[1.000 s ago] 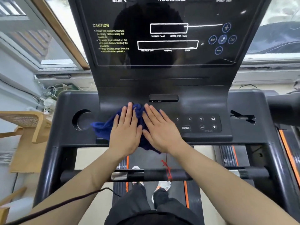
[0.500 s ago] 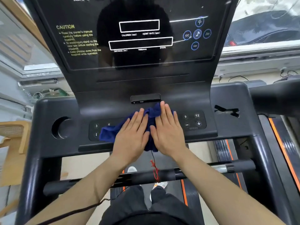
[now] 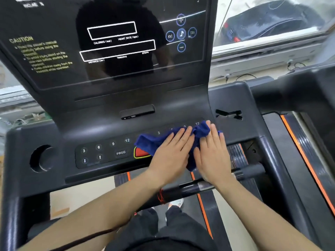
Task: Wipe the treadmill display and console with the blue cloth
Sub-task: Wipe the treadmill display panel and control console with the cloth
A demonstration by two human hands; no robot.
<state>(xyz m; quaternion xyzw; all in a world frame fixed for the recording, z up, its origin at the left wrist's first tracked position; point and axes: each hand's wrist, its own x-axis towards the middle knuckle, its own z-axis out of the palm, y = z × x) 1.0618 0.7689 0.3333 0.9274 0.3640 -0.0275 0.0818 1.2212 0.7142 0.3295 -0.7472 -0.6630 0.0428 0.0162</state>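
Note:
The blue cloth (image 3: 150, 142) lies bunched on the right half of the black treadmill console (image 3: 108, 131), over the right button group. My left hand (image 3: 172, 151) and my right hand (image 3: 212, 153) press flat on it side by side, fingers extended. Left of the cloth a red stop button (image 3: 140, 153) peeks out, and the left button group (image 3: 105, 151) with "PROG" is uncovered. The dark glossy display (image 3: 117, 42) rises above, showing white outlines and round blue music icons.
A round cup holder (image 3: 42, 158) sits in the console's left end and a slot (image 3: 229, 114) at its right. A handlebar (image 3: 217, 182) crosses below my wrists. A window with a parked car (image 3: 272, 24) is at the right. My legs stand on the belt.
Both hands have slid the blue cloth from the console's left-centre across to its right side, uncovering the left buttons and the red button. The view has swung rightward with them.

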